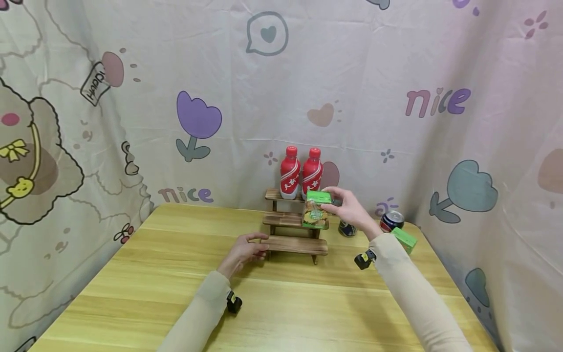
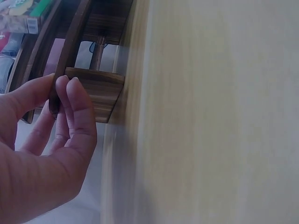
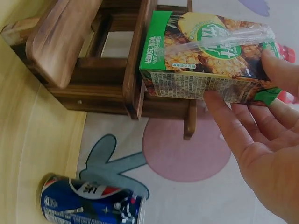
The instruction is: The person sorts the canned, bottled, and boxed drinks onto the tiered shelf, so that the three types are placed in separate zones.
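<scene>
Head cam first: the right hand (image 1: 352,210) has the pineapple juice carton (image 1: 315,217) gripped near its top, and the carton stands upright, long axis vertical, at the right end of the wooden stand's (image 1: 292,244) middle step. So it's left of that hand and mostly below it. The left hand (image 1: 243,252) is way further off, lower left, holding the bottom step's end. Two red bottles (image 1: 290,176) sit one step up, behind the carton.

Left wrist cam: fingertips pinch the board's end from both faces. The carton's just a corner up top left, well apart from that hand.

Right wrist cam (sideways, so up points right): thumb on the front by the straw (image 3: 215,41), fingers on the side and behind. The base is right at the step's edge, but honestly I can't tell if it's fully resting there. The blue can (image 3: 91,200) lies well apart.
</scene>
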`<state>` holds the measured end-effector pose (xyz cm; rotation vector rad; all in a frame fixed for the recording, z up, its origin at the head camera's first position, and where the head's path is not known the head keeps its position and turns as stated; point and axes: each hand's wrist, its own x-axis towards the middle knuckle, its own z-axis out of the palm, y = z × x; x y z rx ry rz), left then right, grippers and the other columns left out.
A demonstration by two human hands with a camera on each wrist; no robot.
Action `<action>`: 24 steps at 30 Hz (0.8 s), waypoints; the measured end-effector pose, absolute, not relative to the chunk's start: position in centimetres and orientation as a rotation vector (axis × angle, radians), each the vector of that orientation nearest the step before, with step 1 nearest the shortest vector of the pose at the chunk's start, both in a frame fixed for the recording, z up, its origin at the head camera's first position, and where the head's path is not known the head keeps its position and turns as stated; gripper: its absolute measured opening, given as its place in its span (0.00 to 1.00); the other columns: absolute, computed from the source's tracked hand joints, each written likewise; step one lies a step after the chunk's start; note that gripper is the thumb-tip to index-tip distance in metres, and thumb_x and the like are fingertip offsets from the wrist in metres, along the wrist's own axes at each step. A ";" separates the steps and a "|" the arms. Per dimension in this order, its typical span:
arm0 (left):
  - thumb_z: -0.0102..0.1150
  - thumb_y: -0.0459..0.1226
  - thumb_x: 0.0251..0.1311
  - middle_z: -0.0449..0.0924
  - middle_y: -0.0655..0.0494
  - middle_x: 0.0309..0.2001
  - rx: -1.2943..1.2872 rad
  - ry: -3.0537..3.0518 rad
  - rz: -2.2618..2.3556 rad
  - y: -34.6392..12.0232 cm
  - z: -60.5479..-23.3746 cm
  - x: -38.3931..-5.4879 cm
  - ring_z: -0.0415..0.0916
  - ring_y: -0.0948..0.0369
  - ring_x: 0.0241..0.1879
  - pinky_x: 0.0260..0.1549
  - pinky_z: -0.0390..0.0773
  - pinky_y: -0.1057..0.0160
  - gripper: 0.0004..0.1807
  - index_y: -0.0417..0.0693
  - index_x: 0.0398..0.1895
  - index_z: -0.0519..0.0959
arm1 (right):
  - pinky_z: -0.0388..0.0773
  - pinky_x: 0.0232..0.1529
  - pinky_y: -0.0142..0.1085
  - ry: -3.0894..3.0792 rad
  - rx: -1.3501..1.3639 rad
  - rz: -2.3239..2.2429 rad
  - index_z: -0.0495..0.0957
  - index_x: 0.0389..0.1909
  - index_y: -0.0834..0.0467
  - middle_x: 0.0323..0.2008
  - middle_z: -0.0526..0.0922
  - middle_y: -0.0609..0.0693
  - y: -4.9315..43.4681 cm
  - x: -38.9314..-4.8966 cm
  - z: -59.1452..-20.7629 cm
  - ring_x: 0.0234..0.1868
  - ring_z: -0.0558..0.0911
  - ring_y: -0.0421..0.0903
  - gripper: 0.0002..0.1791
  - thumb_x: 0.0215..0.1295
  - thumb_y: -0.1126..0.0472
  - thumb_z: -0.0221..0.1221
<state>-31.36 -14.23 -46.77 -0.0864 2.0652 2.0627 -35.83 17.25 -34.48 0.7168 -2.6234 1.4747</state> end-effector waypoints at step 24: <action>0.62 0.28 0.61 0.84 0.48 0.33 -0.097 2.080 2.066 -14.2 -47.1 -31.5 0.79 0.59 0.26 0.31 0.85 0.59 0.21 0.38 0.59 0.77 | 0.75 0.38 0.36 -2.563 0.669 1.401 0.75 0.61 0.51 0.45 0.83 0.52 11.5 -35.7 -35.4 0.43 0.80 0.47 0.24 0.64 0.58 0.65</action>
